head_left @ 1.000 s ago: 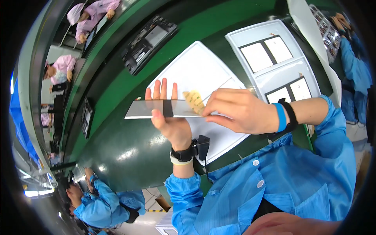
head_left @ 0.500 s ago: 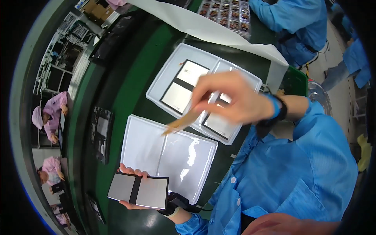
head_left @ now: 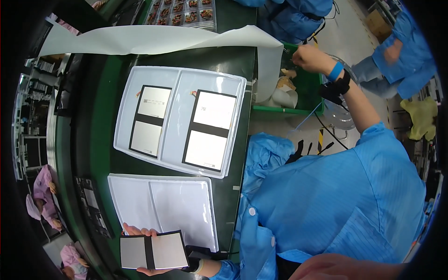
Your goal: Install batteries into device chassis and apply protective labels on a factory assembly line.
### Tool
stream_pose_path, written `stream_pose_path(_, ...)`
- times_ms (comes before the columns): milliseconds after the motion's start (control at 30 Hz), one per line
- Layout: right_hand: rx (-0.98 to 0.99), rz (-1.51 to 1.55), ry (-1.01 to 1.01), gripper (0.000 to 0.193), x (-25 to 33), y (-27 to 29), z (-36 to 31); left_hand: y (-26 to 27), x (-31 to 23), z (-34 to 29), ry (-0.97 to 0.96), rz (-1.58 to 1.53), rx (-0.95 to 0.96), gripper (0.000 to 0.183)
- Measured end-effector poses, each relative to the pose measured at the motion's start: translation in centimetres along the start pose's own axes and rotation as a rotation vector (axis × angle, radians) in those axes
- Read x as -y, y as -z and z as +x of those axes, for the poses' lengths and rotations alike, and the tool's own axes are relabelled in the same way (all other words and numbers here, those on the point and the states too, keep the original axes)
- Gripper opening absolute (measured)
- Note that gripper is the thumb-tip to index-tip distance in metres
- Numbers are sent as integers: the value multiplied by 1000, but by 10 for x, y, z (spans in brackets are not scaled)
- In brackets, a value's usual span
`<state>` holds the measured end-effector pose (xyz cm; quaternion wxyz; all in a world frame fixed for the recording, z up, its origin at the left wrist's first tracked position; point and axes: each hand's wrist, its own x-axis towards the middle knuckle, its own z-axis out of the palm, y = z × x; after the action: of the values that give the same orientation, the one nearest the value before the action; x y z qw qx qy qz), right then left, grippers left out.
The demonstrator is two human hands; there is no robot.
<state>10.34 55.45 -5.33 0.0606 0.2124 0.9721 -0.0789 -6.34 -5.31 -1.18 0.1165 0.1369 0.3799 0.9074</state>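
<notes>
My left hand [head_left: 135,229] is wrapped round a flat two-cell battery pack [head_left: 168,250] with pale grey faces, a black band across its middle and black edging. The pack is over the near edge of a white two-compartment tray [head_left: 179,200]. Out to the right, my right hand [head_left: 311,59] hangs over a green bin [head_left: 305,93], its fingers curled together; whether something is between them is hidden. Under and beside that hand, crumpled tan and white scraps [head_left: 285,88] lie in the bin.
A second white tray [head_left: 175,116] farther off holds two similar packs, one per compartment. White sheet material [head_left: 154,39] runs behind it and droops toward the bin. A dark device [head_left: 94,205] lies at the left. Clear trays of small parts [head_left: 182,14] stand at the back.
My right hand has swung from above the trays to the bin on the right; the tan strip it held no longer shows. The view has turned right. My left hand keeps the pack.
</notes>
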Motion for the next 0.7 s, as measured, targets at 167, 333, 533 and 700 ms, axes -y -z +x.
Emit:
stream_pose_path(167, 179, 99, 147, 24, 66, 14, 12, -13, -7, -7, -48, 143, -79, 96)
stream_pose_path(333, 510, 618, 775, 21, 204, 63, 21, 1, 3, -11, -93, 339, -91, 108)
stream_pose_path(533, 622, 724, 1206, 19, 323, 87, 33, -18, 2, -7, -165, 654, -110, 104)
stream_pose_path(700, 363, 925, 1306, 28, 408, 75, 37, -45, -10, -10, -145, 1173, -111, 114)
